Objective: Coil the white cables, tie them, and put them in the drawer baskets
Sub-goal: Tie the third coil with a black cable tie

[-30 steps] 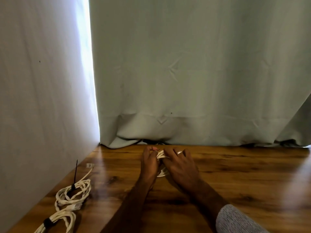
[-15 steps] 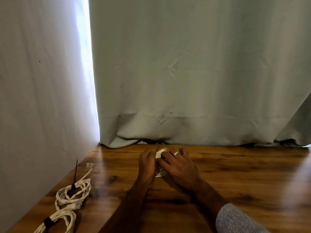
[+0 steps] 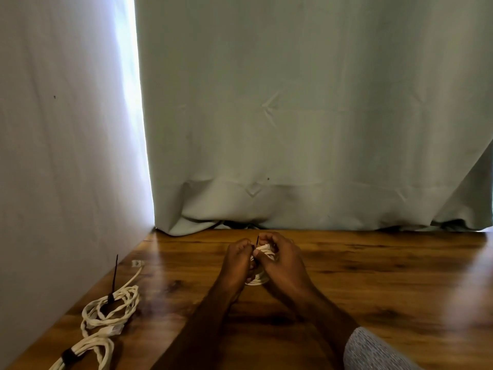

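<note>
Both my hands hold a small coil of white cable just above the wooden table, near its far edge. My left hand grips the coil's left side with curled fingers. My right hand curls round the right side, its thumb pressed on the strands. A thin black zip tie sticks up between the two hands; most of the coil is hidden by my fingers. No drawer baskets are in view.
At the left, by the white wall, lie a coiled white cable with an upright black zip tie and another bundle with a black band. A pale green curtain hangs behind the table.
My hands have closed tighter round the coil and tilted it up. The black zip tie now shows sticking up between them. The cables at the left have not moved.
</note>
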